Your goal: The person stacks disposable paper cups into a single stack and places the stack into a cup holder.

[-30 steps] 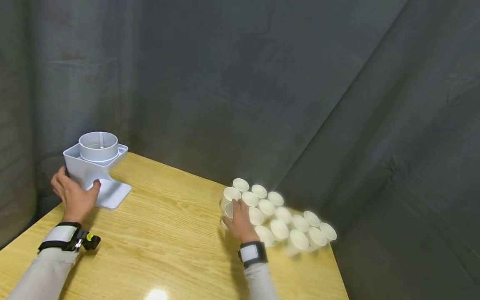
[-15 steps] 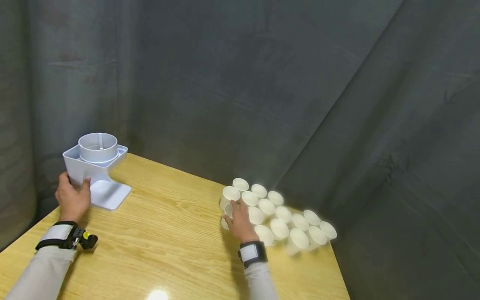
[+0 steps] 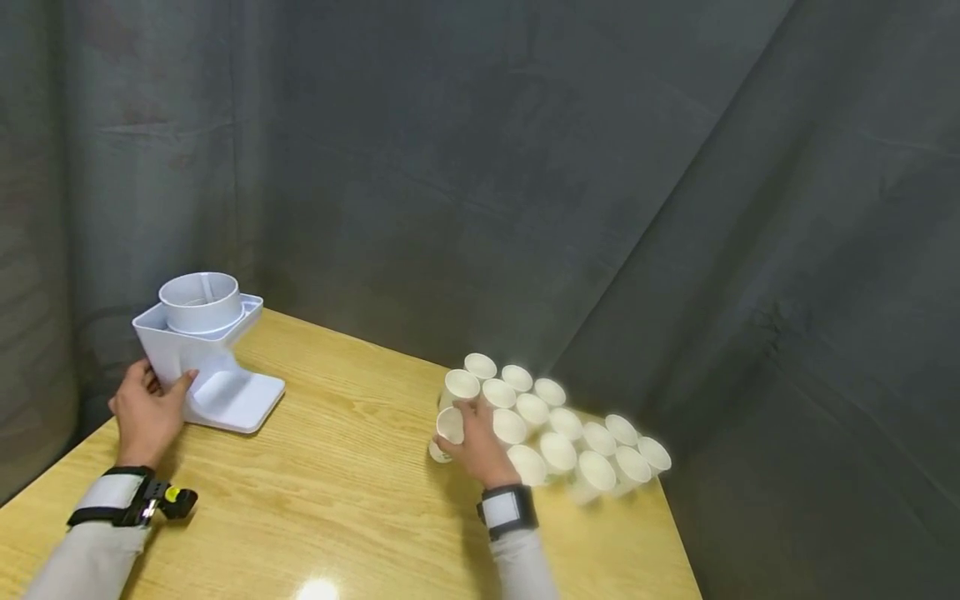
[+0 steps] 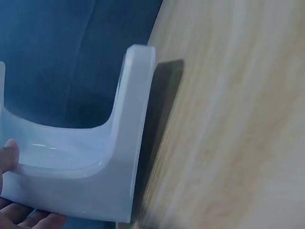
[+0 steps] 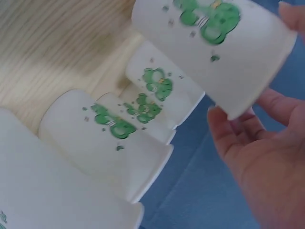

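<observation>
My left hand (image 3: 148, 421) grips the upright back of a white C-shaped stand (image 3: 247, 400), its thumb on the inner side and fingers behind, as the left wrist view shows. On the stand's top sits a round, open white ring-shaped cup (image 3: 202, 307). A dark shadow lies beside the stand's base (image 4: 136, 109); whether the base touches the table I cannot tell. My right hand (image 3: 483, 450) holds a white paper cup (image 5: 214, 52) near its rim, between thumb and fingers. Green cartoon prints mark that cup, which stands at the left edge of a cup group.
Several more white paper cups (image 3: 558, 452) stand upright in close rows right of and behind my right hand. Wooden tabletop (image 3: 337, 483) stretches between my hands. Dark grey curtains (image 3: 450, 183) hang behind the table's far edges.
My left hand went from spread beside the stand to gripping it, and the stand has shifted slightly right and nearer. The paper cup in my right hand has moved slightly left, away from its neighbours.
</observation>
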Demonstrator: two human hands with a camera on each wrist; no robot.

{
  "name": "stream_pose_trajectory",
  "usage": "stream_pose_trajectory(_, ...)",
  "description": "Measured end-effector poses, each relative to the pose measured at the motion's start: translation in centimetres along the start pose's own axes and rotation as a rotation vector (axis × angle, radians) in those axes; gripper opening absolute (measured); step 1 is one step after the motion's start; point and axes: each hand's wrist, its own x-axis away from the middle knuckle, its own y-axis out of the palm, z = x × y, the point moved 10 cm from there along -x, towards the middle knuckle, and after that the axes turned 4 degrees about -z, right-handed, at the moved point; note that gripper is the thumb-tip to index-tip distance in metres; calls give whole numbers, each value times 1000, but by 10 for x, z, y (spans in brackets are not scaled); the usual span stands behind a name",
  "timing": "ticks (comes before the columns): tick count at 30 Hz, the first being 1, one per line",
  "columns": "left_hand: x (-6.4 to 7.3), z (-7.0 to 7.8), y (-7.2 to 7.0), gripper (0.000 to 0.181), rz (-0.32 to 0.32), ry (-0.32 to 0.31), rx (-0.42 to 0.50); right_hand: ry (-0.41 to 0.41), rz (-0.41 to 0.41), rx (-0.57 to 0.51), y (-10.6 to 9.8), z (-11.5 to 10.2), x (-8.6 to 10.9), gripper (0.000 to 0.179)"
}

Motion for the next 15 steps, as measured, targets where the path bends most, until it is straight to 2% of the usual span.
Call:
stream_pose_trajectory(5,22,9,1,63,-34,36,-23,-90,13,-34,1,-19,1,55)
stream_pose_trajectory(10,50,20,2,64,-68,58,-79,-95,-48,-84,11,-32,5,55)
stream_pose_trajectory(15,74,33,6,62,-54,92,-88,-97,-113,-148,26,-47,7,57)
